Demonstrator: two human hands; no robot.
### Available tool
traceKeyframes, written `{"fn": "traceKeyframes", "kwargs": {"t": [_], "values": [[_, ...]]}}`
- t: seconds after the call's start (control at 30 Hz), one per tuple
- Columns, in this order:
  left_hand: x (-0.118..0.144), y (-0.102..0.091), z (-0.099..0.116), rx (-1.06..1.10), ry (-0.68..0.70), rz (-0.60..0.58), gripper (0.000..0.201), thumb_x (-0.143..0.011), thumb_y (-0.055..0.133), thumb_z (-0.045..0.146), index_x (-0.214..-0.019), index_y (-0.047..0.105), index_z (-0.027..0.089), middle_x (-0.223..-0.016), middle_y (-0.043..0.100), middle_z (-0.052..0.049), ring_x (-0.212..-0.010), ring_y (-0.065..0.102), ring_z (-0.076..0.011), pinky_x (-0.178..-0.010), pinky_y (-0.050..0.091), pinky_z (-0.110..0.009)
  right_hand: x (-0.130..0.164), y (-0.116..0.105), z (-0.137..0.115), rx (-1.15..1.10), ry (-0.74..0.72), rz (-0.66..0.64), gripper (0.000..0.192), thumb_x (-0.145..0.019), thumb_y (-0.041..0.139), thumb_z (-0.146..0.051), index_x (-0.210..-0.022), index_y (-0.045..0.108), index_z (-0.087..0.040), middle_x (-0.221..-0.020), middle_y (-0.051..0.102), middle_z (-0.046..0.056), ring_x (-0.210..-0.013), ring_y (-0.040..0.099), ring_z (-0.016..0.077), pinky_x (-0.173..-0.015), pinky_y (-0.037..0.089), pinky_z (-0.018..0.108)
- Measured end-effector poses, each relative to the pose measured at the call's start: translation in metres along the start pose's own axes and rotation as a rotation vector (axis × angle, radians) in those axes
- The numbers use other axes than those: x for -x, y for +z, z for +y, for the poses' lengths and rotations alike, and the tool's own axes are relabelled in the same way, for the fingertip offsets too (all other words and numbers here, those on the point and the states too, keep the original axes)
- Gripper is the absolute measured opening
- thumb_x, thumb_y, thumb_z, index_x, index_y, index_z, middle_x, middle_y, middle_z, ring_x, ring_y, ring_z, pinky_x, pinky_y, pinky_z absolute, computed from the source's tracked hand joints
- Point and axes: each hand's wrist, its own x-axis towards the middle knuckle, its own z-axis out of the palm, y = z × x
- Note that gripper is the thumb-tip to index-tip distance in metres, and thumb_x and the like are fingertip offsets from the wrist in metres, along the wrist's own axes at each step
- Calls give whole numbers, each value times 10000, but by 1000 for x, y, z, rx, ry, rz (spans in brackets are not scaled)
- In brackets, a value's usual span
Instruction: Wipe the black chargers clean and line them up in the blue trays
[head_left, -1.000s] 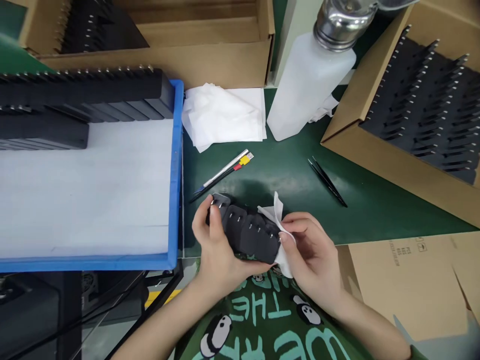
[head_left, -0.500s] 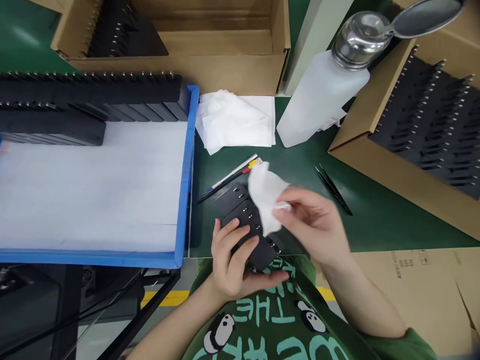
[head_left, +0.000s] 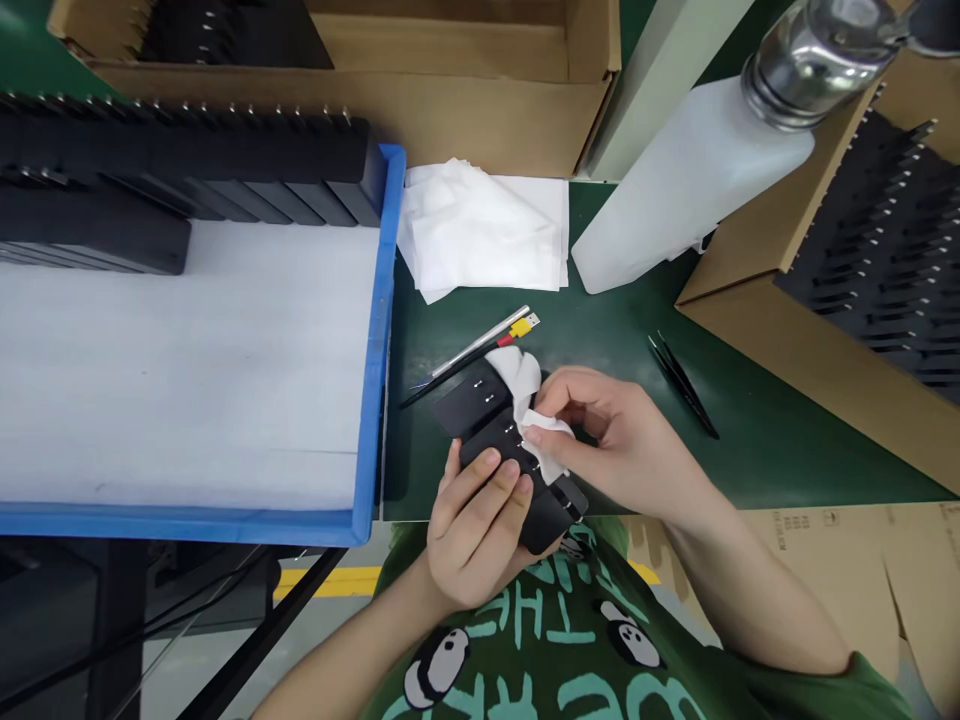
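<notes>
My left hand [head_left: 476, 530] is closed round a black segmented piece [head_left: 474, 398] with small metal prongs on its faces, held tilted near the front edge of the table. Its fingers lie across the middle of the piece, and the thumb is mostly hidden beneath. Between thumb and fingers, my right hand [head_left: 615, 435] pinches a crumpled white wipe [head_left: 519, 378], which lies against the upper right side of the piece. Just beyond them are a silver pen-like tool [head_left: 484, 340] and a black cable with a yellow USB plug [head_left: 523, 326].
At left stands a blue-rimmed tray [head_left: 381, 300] with rows of black blocks [head_left: 277, 160]. Folded white wipes [head_left: 491, 235] lie behind, near a white bottle [head_left: 682, 180] with a metal top. Black tweezers [head_left: 682, 385] rest at right, before a cardboard box [head_left: 810, 360] of pronged black pieces.
My right hand has brought the wipe down onto the black piece, where it bunches up. My left fingers have shifted slightly right along with the piece. The camera view has moved a little.
</notes>
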Motion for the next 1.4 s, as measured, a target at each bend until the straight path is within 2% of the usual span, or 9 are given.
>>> {"fn": "traceKeyframes", "kwargs": {"t": [0.13, 0.37, 0.47, 0.57, 0.73, 0.93, 1.1, 1.27, 1.4], "values": [[0, -1, 0, 21, -7, -10, 325, -793, 822, 348, -1003, 708, 128, -890, 733, -86, -973, 700, -244, -1137, 498, -489, -9, 4, -2, -157, 157, -31, 203, -876, 696, -272, -747, 559, -197, -702, 543, -19, -610, 489, 115, -551, 409, 252], [0, -1, 0, 43, -21, -2, 279, -776, 834, 308, -991, 723, 167, -901, 742, -78, -970, 705, -245, -1082, 544, -497, -9, 3, -3, -150, 162, -95, 237, -901, 675, -256, -730, 520, -197, -713, 507, -19, -629, 451, 116, -565, 373, 256], [3, -1, 0, 58, -29, -6, 344, -739, 865, 302, -1032, 728, 186, -933, 746, -76, -986, 701, -253, -1072, 550, -504, -12, 6, -4, -187, 148, -42, 246, -877, 701, -256, -724, 516, -201, -683, 492, -33, -592, 420, 106, -539, 350, 250], [3, 0, 0, 50, -34, 6, 345, -747, 858, 311, -1038, 725, 180, -929, 748, -82, -985, 696, -258, -1061, 557, -510, -3, 4, -4, -163, 135, -21, 244, -889, 685, -253, -731, 506, -205, -693, 495, -28, -606, 430, 113, -545, 345, 256], [-2, 0, -1, 32, -8, -2, 276, -791, 829, 317, -984, 714, 156, -885, 740, -75, -948, 692, -248, -1028, 586, -491, 22, -7, -3, -112, 224, -137, 253, -922, 631, -235, -722, 478, -212, -689, 457, -33, -602, 408, 113, -541, 333, 262], [-3, -1, -3, 53, 20, -13, 352, -744, 868, 289, -988, 703, 97, -900, 727, -105, -959, 680, -266, -1007, 592, -491, 18, -2, -4, -123, 150, -41, 241, -894, 633, -202, -715, 472, -208, -715, 497, -19, -648, 450, 125, -577, 361, 272], [-4, -1, -2, 47, 20, -5, 305, -766, 850, 288, -973, 704, 119, -894, 720, -97, -949, 677, -265, -996, 595, -497, 24, -3, -4, -95, 206, -106, 238, -896, 606, -187, -712, 457, -214, -682, 453, -35, -603, 398, 115, -543, 326, 266], [-4, 1, -1, 46, 5, 1, 264, -794, 827, 291, -961, 699, 133, -884, 722, -85, -939, 687, -259, -974, 607, -493, 18, 0, -5, -51, 118, -21, 233, -877, 618, -177, -711, 458, -212, -690, 466, -31, -621, 417, 121, -556, 337, 273], [-5, 4, 3, 35, -24, 44, 260, -771, 849, 275, -918, 701, 121, -869, 723, -89, -913, 700, -259, -966, 609, -498, 36, -14, -6, -56, 232, -159, 215, -891, 606, -153, -728, 477, -208, -694, 478, -38, -609, 418, 108, -556, 341, 261]]}}
